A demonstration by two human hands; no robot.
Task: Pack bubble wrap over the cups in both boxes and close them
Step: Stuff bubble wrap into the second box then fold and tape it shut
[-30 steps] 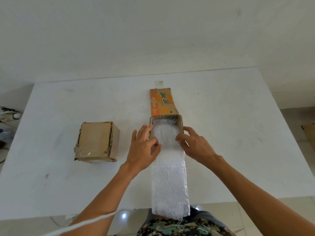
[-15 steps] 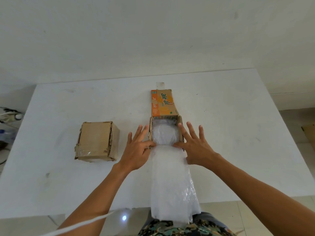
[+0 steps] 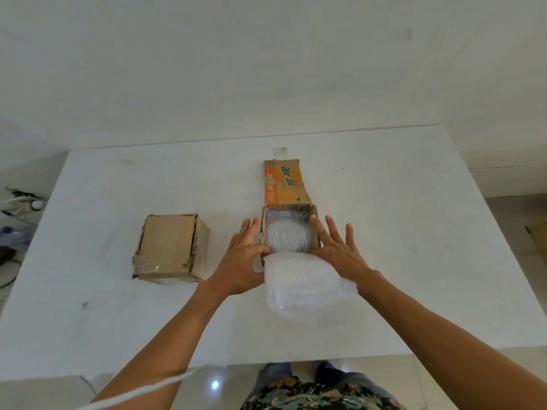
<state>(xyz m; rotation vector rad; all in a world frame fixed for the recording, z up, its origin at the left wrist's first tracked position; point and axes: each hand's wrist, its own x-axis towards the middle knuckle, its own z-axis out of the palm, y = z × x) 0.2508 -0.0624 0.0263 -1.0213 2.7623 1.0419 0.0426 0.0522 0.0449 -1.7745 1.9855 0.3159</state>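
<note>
A: On the white table, seen from above: a small brown cardboard box, top open, orange printed lid flap thrown back flat away from the body.

B: Inside?

A: Filled with crinkled clear bubble wrap. Cups not visible, buried under the wrap if there at all. Rest of the sheet spilling over the near edge onto the table in a bunched, blurred fold, outline hard to trace.

B: Left hand?

A: Spread wide, fingers lying along the box's left wall, thumb hooked onto the wrap at the near left corner. Pressing rather than gripping, as far as can be told.

B: Right hand?

A: Also splayed, fingers flat along the right wall and on the table beside it, heel of the palm on the wrap's right edge. Thumb hidden, so any pinch impossible to confirm.

B: Second box?

A: A plain brown cardboard box, well apart to the left, flaps shut, clear tape along its near edge. Contents unseen.

B: Edges of the view?

A: Dim clutter at far left, cut off and unreadable. A patterned garment at the bottom, cropped.
</note>
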